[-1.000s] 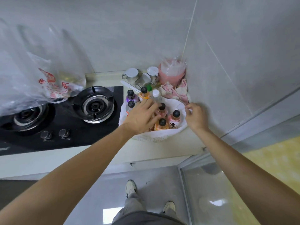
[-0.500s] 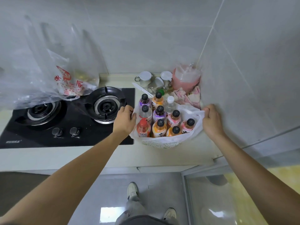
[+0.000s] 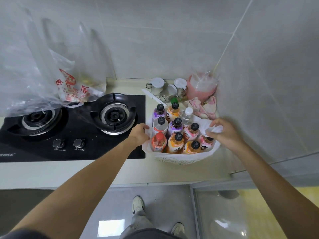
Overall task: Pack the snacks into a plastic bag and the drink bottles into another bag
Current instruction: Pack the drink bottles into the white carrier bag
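Pale countertop point(image 3: 96, 171) runs along a grey tiled wall, and I take the black gas stove point(image 3: 72, 128) set into it as my landmark. Just right of the stove stands a white plastic bag point(image 3: 183, 159), mouth open, with the drink bottles point(image 3: 177, 133) upright inside it in close rows; most carry dark caps, one has a red cap and one clear bottle has a white cap.

My left hand point(image 3: 139, 135) is at the bag's rim on the side touching the stove, fingers curled around the plastic edge. My right hand point(image 3: 226, 133) is on the bag's far side from the stove, thumb and fingers pinching a bunched piece of the white plastic above the bottles.

Behind the bag, away from me, I see small lidded jars point(image 3: 158, 85), a pink stack of cups point(image 3: 202, 87) and a crumpled pink cloth point(image 3: 203, 107) in the wall corner. Over the stove's left burner sits a clear plastic bag point(image 3: 51, 80) with red print, bulging; I cannot tell what it holds. Below the counter edge, grey floor and two shoes point(image 3: 138, 204) are visible.
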The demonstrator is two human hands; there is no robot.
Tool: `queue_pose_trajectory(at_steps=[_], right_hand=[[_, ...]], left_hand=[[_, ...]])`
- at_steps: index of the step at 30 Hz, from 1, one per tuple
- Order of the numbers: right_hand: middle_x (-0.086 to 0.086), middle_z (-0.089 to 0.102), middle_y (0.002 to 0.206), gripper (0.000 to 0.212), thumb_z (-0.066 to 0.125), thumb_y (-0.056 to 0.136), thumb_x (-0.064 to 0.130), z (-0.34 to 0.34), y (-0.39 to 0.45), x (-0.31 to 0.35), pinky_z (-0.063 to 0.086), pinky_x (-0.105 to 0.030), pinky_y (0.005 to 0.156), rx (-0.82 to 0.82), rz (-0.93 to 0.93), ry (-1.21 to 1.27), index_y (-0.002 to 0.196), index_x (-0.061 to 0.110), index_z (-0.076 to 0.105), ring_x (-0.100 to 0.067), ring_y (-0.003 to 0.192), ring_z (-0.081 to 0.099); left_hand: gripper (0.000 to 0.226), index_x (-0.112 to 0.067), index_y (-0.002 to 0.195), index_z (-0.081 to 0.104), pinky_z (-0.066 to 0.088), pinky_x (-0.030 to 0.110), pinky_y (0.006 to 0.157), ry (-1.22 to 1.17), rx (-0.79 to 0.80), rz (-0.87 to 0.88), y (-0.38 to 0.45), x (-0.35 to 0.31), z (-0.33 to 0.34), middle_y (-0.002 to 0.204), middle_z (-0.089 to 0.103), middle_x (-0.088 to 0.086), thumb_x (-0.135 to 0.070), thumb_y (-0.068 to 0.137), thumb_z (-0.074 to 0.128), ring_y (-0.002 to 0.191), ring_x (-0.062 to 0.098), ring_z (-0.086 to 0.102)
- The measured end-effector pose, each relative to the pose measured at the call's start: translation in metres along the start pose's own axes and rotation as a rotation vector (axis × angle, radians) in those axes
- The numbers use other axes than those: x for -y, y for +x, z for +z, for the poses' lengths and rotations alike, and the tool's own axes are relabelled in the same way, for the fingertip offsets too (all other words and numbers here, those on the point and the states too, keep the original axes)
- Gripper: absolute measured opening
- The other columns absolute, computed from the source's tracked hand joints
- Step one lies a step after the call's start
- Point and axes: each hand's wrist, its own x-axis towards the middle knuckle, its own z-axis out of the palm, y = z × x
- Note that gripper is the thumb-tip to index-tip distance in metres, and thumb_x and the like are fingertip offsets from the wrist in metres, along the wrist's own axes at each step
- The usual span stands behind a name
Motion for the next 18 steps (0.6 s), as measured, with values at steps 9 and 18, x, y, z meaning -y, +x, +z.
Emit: queue_pose_trajectory(at_steps=[9,18], right_hand=[[-0.003,0.068,0.081,0.023,0.085,0.08,0.009,-0.001,-0.007,0.01,0.043,-0.031,0.063,0.004,0.082,-0.155,0.072,0.021,0.067,-0.023,0.074,0.062],[-0.002,0.049,0.054,0.024,0.06,0.098,0.015,-0.001,-0.011,0.046,0.049,-0.029,0.062,-0.145,0.025,0.194,0.076,0.008,0.067,-0.022,0.054,0.047]], left_hand=[[0.035,-0.016,0.103,0.058,0.045,0.033,0.07,0.187,-0.014,0.188,-0.003,0.016,-0.027,0.101,0.059,0.007,0.011,0.091,0.04,0.091,0.026,0.055],[0.052,-0.008,0.126,0.059,0.052,0.038,0.099,0.54,-0.104,0.115,-0.003,0.005,-0.022,0.123,0.06,0.011,-0.011,0.08,0.081,0.116,0.031,0.057]])
